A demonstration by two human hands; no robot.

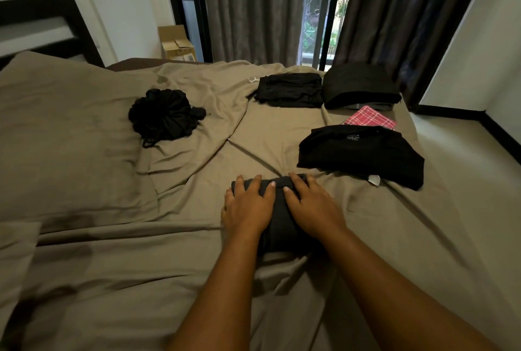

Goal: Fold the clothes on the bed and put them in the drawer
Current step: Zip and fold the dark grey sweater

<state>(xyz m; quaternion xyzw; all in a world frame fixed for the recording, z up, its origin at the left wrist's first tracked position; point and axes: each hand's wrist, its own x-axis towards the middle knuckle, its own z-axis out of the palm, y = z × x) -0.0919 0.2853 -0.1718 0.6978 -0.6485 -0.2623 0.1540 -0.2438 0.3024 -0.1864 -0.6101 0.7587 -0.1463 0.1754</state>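
Note:
A small folded dark grey garment (pixel 280 226) lies on the bed (pixel 112 280) in front of me. My left hand (pixel 248 204) presses flat on its left side, fingers spread. On its right side my right hand (pixel 310 204) lies flat as well. To the right lies a folded black shirt (pixel 361 156) with a white tag. Behind it a pink checked cloth (pixel 370 118) peeks out. Further back lie folded black clothes (pixel 290 90) and a folded dark pile (pixel 361 87). A crumpled black garment (pixel 166 114) sits unfolded to the left.
A large pillow (pixel 64 139) lies on the left under the dark headboard (pixel 50 21). An open cardboard box (pixel 176 43) stands on the floor behind the bed. Dark curtains (pixel 253 6) hang at the window. Bare floor (pixel 465 147) runs along the bed's right side. No drawer is in view.

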